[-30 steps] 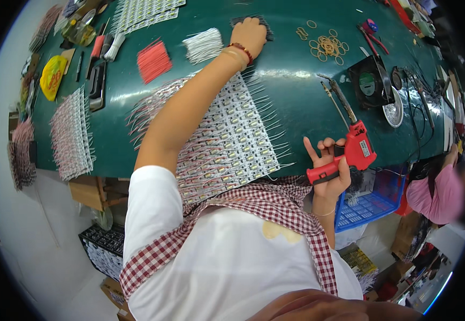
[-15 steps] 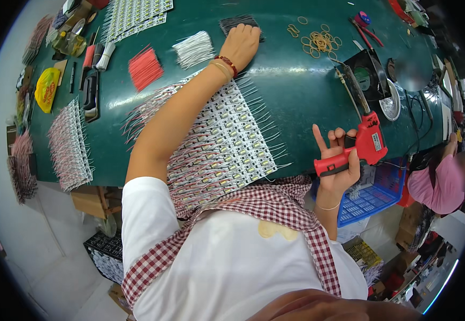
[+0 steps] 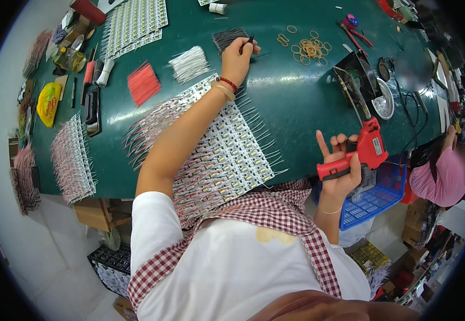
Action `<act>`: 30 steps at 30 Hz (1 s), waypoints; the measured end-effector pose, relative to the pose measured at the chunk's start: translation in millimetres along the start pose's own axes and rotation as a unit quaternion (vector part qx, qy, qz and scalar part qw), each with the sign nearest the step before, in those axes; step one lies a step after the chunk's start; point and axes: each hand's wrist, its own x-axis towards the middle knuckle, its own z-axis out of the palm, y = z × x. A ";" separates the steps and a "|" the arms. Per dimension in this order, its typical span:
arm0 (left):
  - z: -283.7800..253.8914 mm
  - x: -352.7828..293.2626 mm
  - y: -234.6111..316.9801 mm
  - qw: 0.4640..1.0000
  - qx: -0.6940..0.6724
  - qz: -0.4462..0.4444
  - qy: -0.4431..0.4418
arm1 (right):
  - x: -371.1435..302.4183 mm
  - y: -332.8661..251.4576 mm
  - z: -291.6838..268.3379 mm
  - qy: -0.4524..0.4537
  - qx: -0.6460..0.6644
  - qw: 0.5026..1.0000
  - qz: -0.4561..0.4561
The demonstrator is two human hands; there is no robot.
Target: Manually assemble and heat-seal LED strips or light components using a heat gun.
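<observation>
My left hand (image 3: 237, 58) is closed at the right end of a pile of black wires (image 3: 228, 38), with a few short black wires showing between and beyond the fingers. My left forearm passes over a panel of small white circuit boards (image 3: 237, 155) fringed with red, white and dark wires, and hides part of it. In my right hand (image 3: 341, 174) is a red soldering gun (image 3: 372, 143), gripped by its handle, index finger stretched out and the metal tip pointing up and away. White wires (image 3: 189, 65) and red wires (image 3: 143, 84) lie in piles left of my left hand.
Rubber bands (image 3: 311, 49) lie scattered right of the black wires. Farther right are red-handled pliers (image 3: 355, 35), a black stand (image 3: 362, 75) and a round metal dish (image 3: 383, 100). More boards (image 3: 136, 24) lie far left. A blue basket (image 3: 374, 198) sits below the table edge; another person (image 3: 440, 176) is at right.
My left hand has drawn slightly back from the black pile and now pinches black wires. The view has shifted a little; the soldering gun stays in my right hand.
</observation>
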 end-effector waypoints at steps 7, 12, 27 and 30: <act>-1.4 2.6 -3.9 0.995 -0.030 0.075 0.053 | -2.6 5.3 -1.3 0.004 0.022 1.000 0.016; -3.3 6.5 -3.0 0.871 0.435 0.219 -0.068 | -2.6 5.8 2.8 0.048 0.054 0.997 0.022; -14.8 2.8 16.0 0.816 0.488 0.306 -0.055 | -7.7 0.8 -2.0 0.013 0.040 0.999 0.015; 1.8 -4.8 20.3 0.933 0.265 0.242 -0.008 | -7.8 0.7 0.0 0.009 0.042 0.999 0.027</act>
